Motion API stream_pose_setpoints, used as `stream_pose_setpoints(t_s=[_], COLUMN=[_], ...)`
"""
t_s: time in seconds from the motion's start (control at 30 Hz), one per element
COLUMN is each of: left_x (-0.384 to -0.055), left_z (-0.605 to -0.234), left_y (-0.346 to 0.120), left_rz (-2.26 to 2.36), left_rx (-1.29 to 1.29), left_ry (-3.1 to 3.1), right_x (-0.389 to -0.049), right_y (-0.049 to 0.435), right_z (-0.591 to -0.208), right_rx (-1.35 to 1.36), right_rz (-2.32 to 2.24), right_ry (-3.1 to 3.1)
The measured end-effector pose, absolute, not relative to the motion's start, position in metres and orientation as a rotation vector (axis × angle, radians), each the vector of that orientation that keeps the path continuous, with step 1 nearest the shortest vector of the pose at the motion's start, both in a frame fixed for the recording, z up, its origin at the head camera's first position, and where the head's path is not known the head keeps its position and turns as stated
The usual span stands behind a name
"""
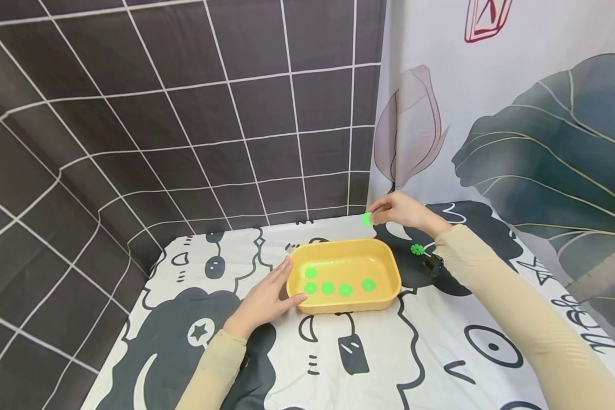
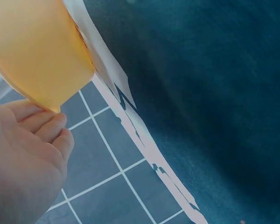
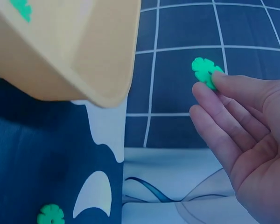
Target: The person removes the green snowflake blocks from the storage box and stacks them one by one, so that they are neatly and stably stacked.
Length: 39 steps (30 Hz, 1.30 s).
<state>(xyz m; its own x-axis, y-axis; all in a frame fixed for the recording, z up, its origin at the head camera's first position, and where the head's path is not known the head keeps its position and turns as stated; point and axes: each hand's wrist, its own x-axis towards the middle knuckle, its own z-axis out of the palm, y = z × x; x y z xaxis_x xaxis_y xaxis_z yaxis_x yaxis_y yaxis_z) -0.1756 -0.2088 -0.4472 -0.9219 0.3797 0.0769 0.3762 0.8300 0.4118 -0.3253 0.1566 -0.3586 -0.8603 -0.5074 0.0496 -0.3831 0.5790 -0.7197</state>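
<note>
A yellow plastic tray (image 1: pixel 343 307) stands on the patterned cloth, with several flat green flower-shaped pieces (image 1: pixel 345 290) lying on its bottom. At its left end my left hand (image 1: pixel 266 296) holds the rim, fingers along the outer side and thumb over the front left corner. In the left wrist view, the fingertips of this hand (image 2: pixel 39 140) touch the tray's wall (image 2: pixel 46 60). Beyond the tray's far right corner, my right hand (image 1: pixel 402 212) is raised. Between thumb and index finger it pinches a green flower-shaped piece (image 3: pixel 205 71), held clear of the tray.
One more green flower-shaped piece (image 1: pixel 417 249) lies on the cloth right of the tray, below my right wrist. Dark cloth with a white grid (image 1: pixel 200 114) hangs behind and at the left. A flower-printed curtain (image 1: pixel 430 34) hangs at the right.
</note>
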Motion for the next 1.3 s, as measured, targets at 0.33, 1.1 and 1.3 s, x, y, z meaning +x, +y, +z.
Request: stream_pose_setpoints(t_s=[0.33, 1.1, 1.3], left_x=[-0.174, -0.175, -0.175], left_z=[-0.447, -0.448, -0.447], left_y=[-0.208, -0.208, -0.207], left_rz=[0.678, 0.668, 0.675], left_rx=[0.607, 0.613, 0.616], left_ry=[2.998, 2.999, 2.998], right_x=[-0.324, -0.326, -0.326], right_y=[0.170, 0.197, 0.204], right_z=[-0.359, -0.374, -0.383], right_rx=[-0.660, -0.487, -0.498], right_rz=[-1.179, -1.226, -1.239], right_ry=[2.694, 2.703, 2.692])
